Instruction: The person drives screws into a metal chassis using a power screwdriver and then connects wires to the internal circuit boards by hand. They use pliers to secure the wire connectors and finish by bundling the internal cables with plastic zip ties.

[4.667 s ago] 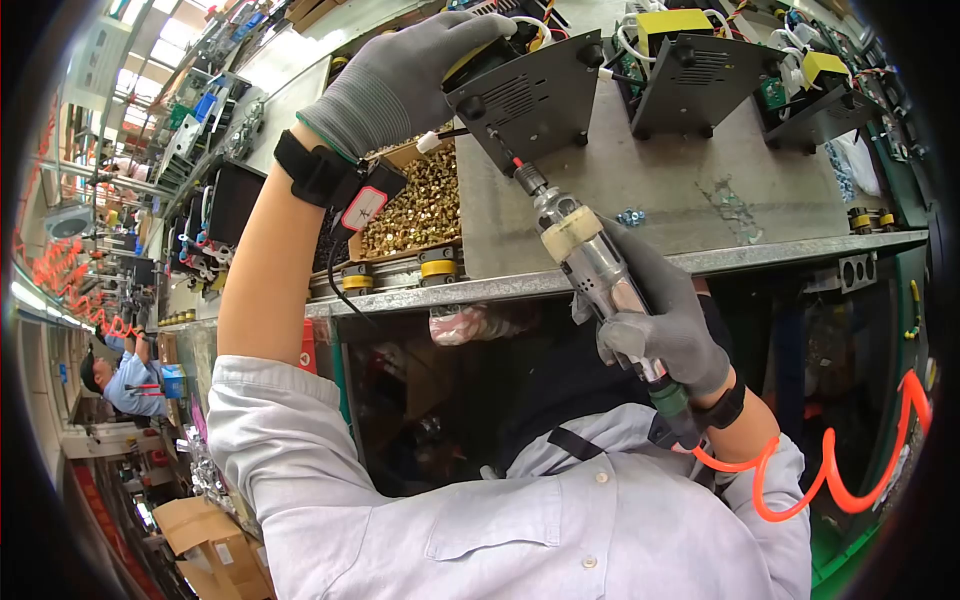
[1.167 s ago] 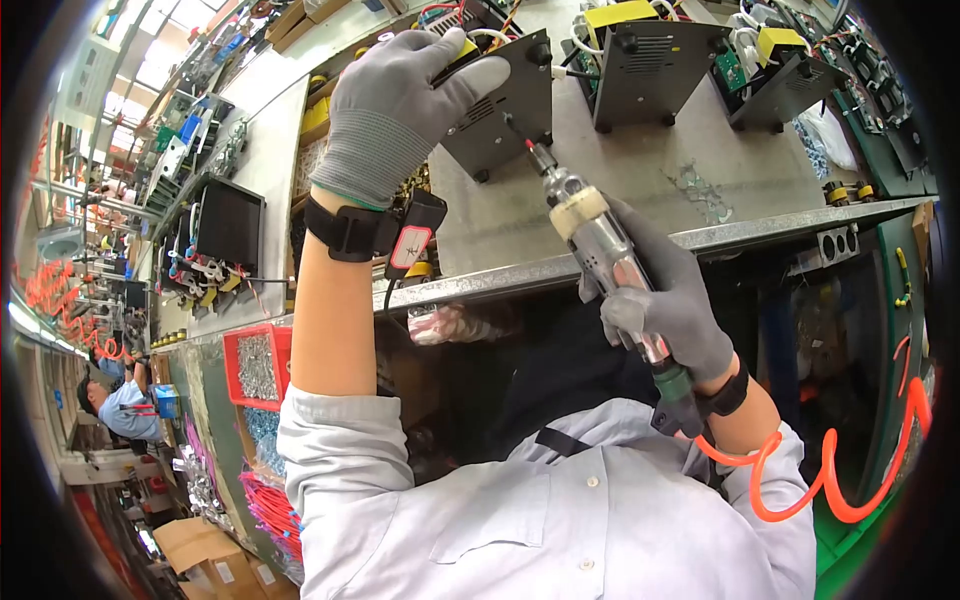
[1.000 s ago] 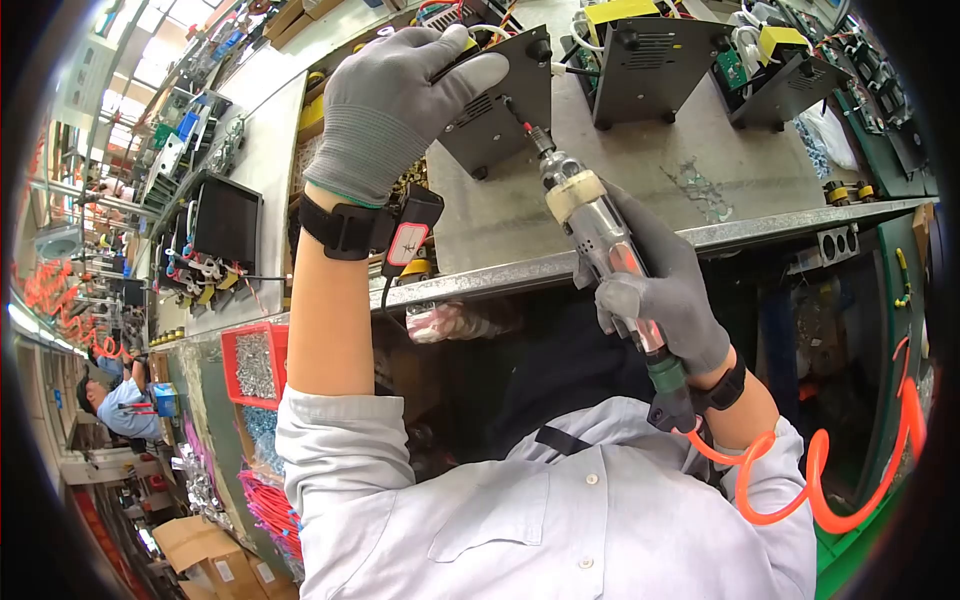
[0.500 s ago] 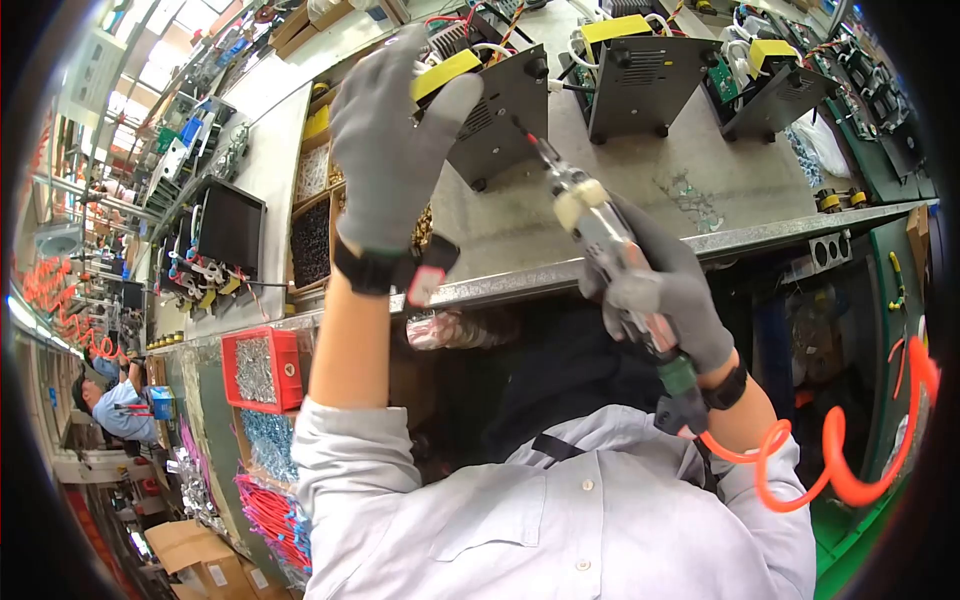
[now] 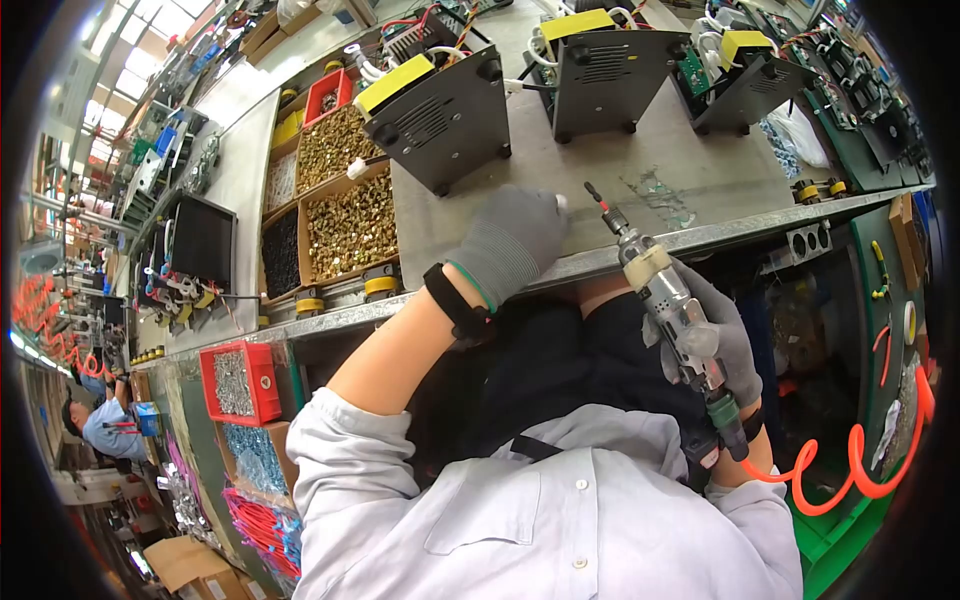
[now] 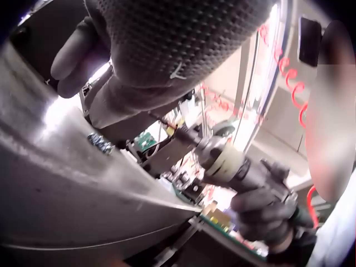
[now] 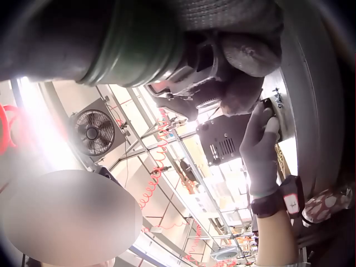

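Observation:
My gloved left hand is low over the metal tabletop near its front edge, its fingers loosely extended with nothing visible in them. A small pile of screws lies close to its fingertips in the left wrist view. The gloved right hand grips an air screwdriver with a cream band round its body; the bit points up and away over the table. Beyond the left hand stands a black vented panel with wiring and a yellow-topped part behind it, and neither hand touches it.
Similar black panel units stand to the right. Boxes of brass-coloured fittings and black parts sit left of the panel. A red bin of small metal parts is below left. An orange coiled hose trails from the screwdriver.
The left hand has come off the nearest panel, moving down and right to the tabletop. The screwdriver has drawn back from that panel, towards the right, still in the right hand.

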Demonstrator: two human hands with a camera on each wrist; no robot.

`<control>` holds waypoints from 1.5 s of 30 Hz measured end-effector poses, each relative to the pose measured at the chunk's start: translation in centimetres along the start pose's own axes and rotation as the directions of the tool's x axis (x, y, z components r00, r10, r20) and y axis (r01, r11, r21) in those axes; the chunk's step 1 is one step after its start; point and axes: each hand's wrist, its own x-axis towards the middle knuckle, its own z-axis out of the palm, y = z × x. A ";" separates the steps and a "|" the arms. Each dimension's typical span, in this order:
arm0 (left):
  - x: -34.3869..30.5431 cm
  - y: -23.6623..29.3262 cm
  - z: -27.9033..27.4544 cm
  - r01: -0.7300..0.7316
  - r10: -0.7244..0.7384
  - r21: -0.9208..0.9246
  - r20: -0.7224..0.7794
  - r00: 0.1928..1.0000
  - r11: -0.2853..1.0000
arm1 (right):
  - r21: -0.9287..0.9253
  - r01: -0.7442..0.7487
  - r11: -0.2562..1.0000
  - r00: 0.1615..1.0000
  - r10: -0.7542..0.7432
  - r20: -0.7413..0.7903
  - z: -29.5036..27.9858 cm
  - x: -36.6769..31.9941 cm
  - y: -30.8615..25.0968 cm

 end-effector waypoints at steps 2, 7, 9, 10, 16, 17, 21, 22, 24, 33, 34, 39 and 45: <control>0.3 0.2 -0.2 -0.049 0.041 0.061 0.129 0.991 0.997 | -0.006 0.002 1.000 1.000 -0.002 -0.009 0.4 -0.1 -0.1; -0.6 -2.1 -1.2 0.162 -0.103 -0.203 0.273 0.957 0.966 | -0.066 -0.052 0.996 0.997 0.056 0.051 0.8 -0.2 -0.7; -1.9 -2.8 -0.9 0.288 -0.231 -0.489 0.174 0.957 0.823 | -0.068 -0.058 0.996 0.997 0.062 0.055 1.4 -0.2 -1.2; -2.7 -3.0 -0.7 0.331 -0.373 -0.738 0.116 0.921 0.588 | -0.094 -0.070 0.993 0.995 0.077 0.065 1.9 -0.3 -1.5; -5.0 -2.4 -0.8 -0.004 -0.377 -0.653 0.433 0.819 -0.758 | -0.122 -0.100 0.987 0.972 0.123 0.200 2.7 0.3 -1.4; -5.1 -2.1 -0.9 -0.113 -0.394 -0.569 0.399 0.828 -0.814 | -0.126 -0.102 0.987 0.970 0.126 0.206 2.9 0.3 -1.4; -6.0 -1.9 -0.8 -0.200 -0.361 -0.399 0.384 0.850 -0.895 | -0.102 -0.152 0.983 0.959 0.172 0.226 3.8 0.4 -1.4; -6.0 -1.7 -1.3 -0.203 -0.364 -0.402 0.380 0.850 -0.893 | -0.097 -0.144 0.985 0.959 0.163 0.234 3.9 0.4 -1.4; -5.9 -1.5 -2.6 -0.223 -0.393 -0.400 0.414 0.821 -0.889 | -0.090 -0.133 0.987 0.958 0.151 0.243 4.1 0.4 -1.3; -6.2 -1.3 -1.4 -0.269 -0.508 -0.575 0.306 0.805 -0.773 | -0.109 -0.104 0.989 0.960 0.128 0.250 4.5 0.7 -1.5; -6.2 -1.2 -1.6 -0.270 -0.508 -0.574 0.306 0.805 -0.773 | -0.111 -0.104 0.988 0.960 0.129 0.249 4.6 0.7 -1.5; -5.6 0.0 -5.1 -0.197 -0.664 -0.783 0.332 0.669 -0.590 | -0.103 -0.082 0.991 0.965 0.105 0.242 5.1 0.8 -1.4; -5.7 0.5 -6.5 -0.110 -0.766 -0.918 0.247 0.593 -0.381 | -0.071 -0.092 0.993 0.961 0.108 0.254 5.5 0.8 -1.3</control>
